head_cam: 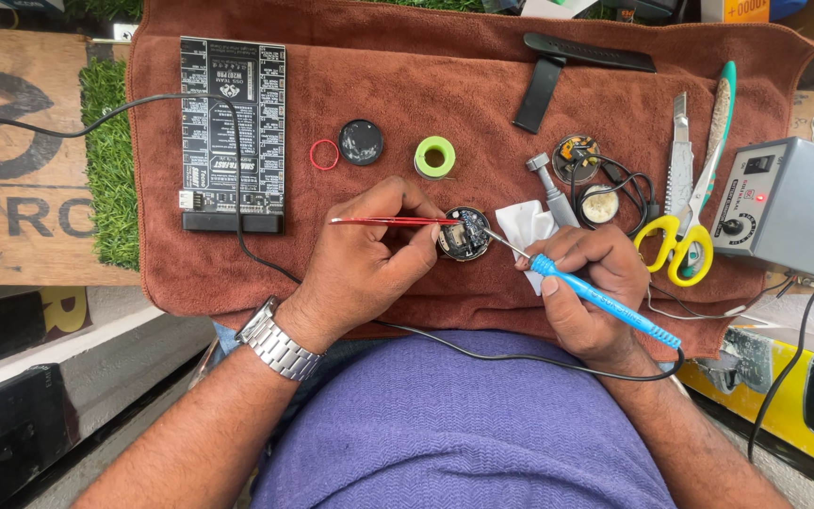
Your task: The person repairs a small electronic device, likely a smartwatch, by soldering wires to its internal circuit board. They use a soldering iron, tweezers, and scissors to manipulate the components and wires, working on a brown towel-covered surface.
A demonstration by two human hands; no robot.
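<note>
Small round circuit board (463, 234) on brown towel (407, 66), middle, near edge. Left hand (360, 259) pinches red tweezers (383, 221), tips at board. Right hand (591, 283) grips blue soldering iron (605, 302), tip touching board. Board likely light, thin, breaks easy; hold by rim.

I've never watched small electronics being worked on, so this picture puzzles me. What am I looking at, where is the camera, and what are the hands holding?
The camera sits on the person's head and looks down at their own two bare hands over a brown towel spread as a work mat.

The left hand holds red tweezers, pointed at a small round circuit board. The right hand holds a blue soldering iron like a pen, its metal tip reaching that board.

Around them lie a black rectangular board with a cable, a red ring, a round black cap, a green spool, yellow-handled scissors, a utility knife and a grey box with a knob.
</note>
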